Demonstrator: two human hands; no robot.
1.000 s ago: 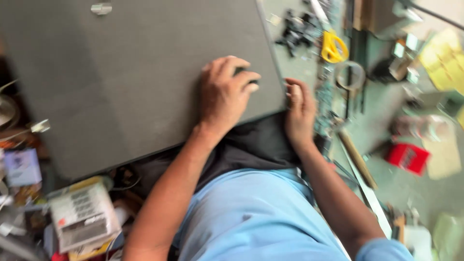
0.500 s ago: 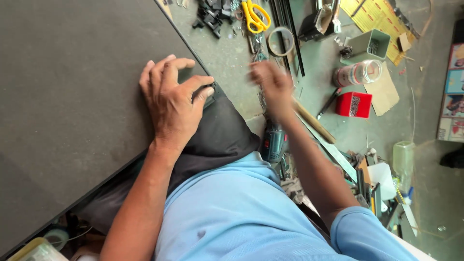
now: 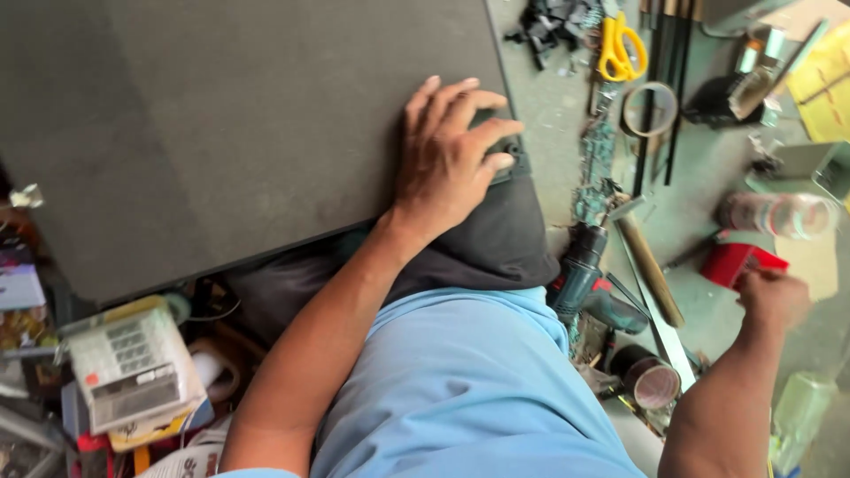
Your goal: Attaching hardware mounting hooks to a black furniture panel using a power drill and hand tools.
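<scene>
A large dark grey flat panel (image 3: 230,133) lies across the workbench and my lap. My left hand (image 3: 447,155) rests flat on its near right corner, fingers spread, pressing on it. My right hand (image 3: 773,296) is out at the right, blurred, beside a small red box (image 3: 739,263); whether it holds anything I cannot tell. A blue-green cordless drill (image 3: 589,279) lies between my body and the right hand.
Yellow-handled scissors (image 3: 620,49), a tape ring (image 3: 649,108), a strip of green circuit board (image 3: 598,164), a wooden handle (image 3: 651,270), a roll of dark tape (image 3: 651,381) and a clear jar (image 3: 779,214) clutter the bench at right. A white calculator-like device (image 3: 133,367) sits at lower left.
My right hand has swung from the panel's corner out to the right, down beside the red box. The left hand has stayed on the panel. The view has shifted.
</scene>
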